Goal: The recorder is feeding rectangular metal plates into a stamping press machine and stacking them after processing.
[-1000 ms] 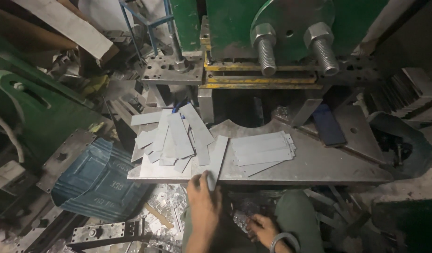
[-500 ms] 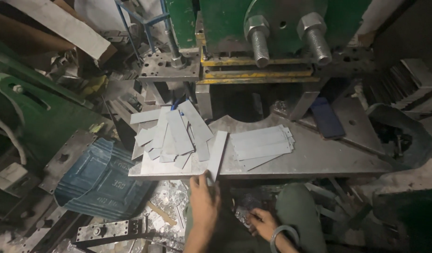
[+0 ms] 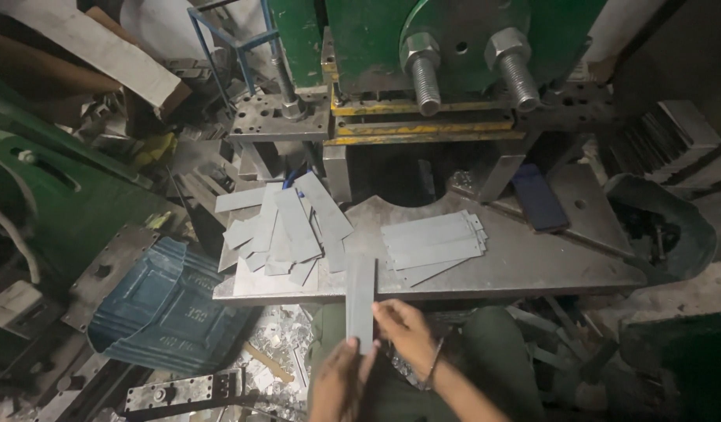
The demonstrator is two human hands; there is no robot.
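My left hand (image 3: pixel 338 383) and my right hand (image 3: pixel 407 332) both grip the near end of a long grey metal strip (image 3: pixel 360 297). The strip points away from me, its far end resting over the front edge of the steel work table (image 3: pixel 532 266). A loose heap of similar grey strips (image 3: pixel 286 227) lies on the table's left part. To the right of it sits a neater fanned stack of strips (image 3: pixel 432 242).
A green press with two large threaded bolts (image 3: pixel 470 74) stands behind the table. A blue embossed metal sheet (image 3: pixel 161 301) lies on the floor at left. A dark blue flat piece (image 3: pixel 539 199) rests on the table's right. Scrap metal covers the floor.
My right hand has risen from my lap to the strip. The strip has been pulled off the table's edge toward me and now points straight away.
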